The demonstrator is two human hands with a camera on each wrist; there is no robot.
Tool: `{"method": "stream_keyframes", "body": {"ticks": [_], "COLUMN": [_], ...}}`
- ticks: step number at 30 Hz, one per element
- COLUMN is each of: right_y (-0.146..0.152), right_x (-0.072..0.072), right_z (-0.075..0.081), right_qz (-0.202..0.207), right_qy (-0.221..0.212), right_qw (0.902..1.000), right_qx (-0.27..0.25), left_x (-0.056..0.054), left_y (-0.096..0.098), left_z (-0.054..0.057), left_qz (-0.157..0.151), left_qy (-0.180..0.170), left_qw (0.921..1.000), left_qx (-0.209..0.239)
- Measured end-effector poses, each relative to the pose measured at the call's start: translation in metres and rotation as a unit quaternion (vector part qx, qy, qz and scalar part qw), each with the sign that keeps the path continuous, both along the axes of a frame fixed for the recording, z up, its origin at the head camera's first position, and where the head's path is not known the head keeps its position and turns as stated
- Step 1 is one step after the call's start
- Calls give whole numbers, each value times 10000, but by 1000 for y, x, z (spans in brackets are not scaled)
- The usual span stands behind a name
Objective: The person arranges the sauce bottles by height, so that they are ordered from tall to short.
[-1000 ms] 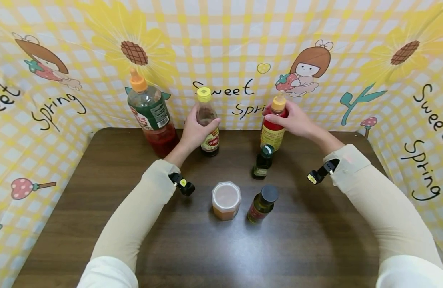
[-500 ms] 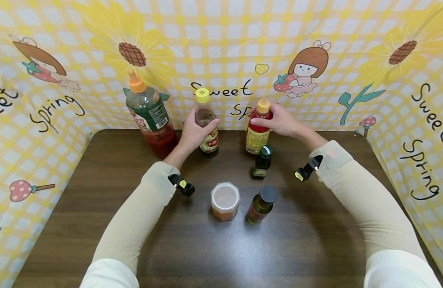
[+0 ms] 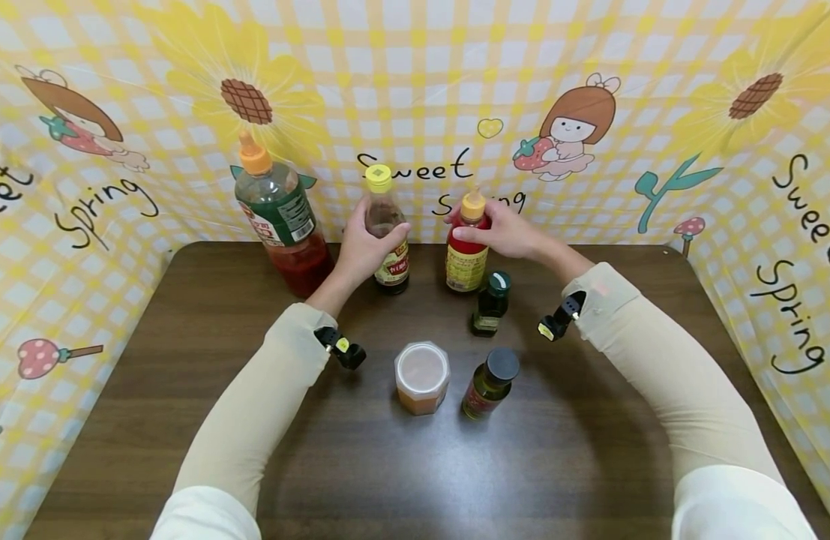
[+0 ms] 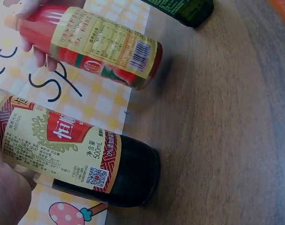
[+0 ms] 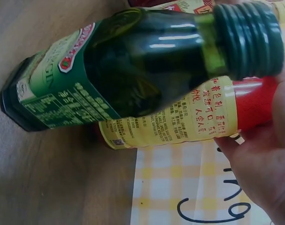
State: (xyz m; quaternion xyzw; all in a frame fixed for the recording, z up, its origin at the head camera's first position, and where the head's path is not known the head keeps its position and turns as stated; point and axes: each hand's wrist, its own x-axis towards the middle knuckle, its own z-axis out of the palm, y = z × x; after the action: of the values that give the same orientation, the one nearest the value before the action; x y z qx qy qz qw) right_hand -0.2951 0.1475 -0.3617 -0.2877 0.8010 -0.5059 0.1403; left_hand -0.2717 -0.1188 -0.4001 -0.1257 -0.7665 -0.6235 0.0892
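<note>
My left hand (image 3: 361, 247) grips a glass vinegar bottle (image 3: 392, 266) with a yellow cap around its upper body. In the left wrist view its label and dark liquid (image 4: 142, 173) show close up. To its right, my right hand (image 3: 512, 231) holds a red ketchup squeeze bottle (image 3: 465, 268) with an orange nozzle cap, thumb across the front. The ketchup bottle stands upright at the table's back, a short gap from the vinegar bottle. A small dark green olive oil bottle (image 3: 487, 311) stands just in front of it and partly covers it in the right wrist view.
A large red sauce bottle (image 3: 300, 259) with an orange nozzle stands at the back left. Nearer on the brown table (image 3: 361, 480) are a lidded octagonal jar (image 3: 423, 375) and a dark-capped bottle (image 3: 485, 390). A checked yellow cloth (image 3: 415, 90) hangs behind the table.
The right hand has brought the ketchup bottle leftward, closer to the vinegar bottle, and out from behind the small green bottle. The left hand keeps its hold in place.
</note>
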Motion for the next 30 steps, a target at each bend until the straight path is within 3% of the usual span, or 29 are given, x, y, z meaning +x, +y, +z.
{"method": "stream_keyframes", "body": {"ticks": [8,21,30], "right_y": [-8,-12,-13], "right_x": [1,-3,-4], "right_z": [-6,-11,-9], "right_qz": [94,-32,9], "right_qy": [-168,29,13], "right_qw": [9998,9998,9999], "right_qx": [9,170,171], "left_x": [0,3,0], "left_y": [1,1,2], "left_z": [0,4,1], "left_qz": [50,65,31], "left_qy": [-12,-133,-60], "left_qw": [10000,9999,10000], "left_qx": [-55,-41,-4]}}
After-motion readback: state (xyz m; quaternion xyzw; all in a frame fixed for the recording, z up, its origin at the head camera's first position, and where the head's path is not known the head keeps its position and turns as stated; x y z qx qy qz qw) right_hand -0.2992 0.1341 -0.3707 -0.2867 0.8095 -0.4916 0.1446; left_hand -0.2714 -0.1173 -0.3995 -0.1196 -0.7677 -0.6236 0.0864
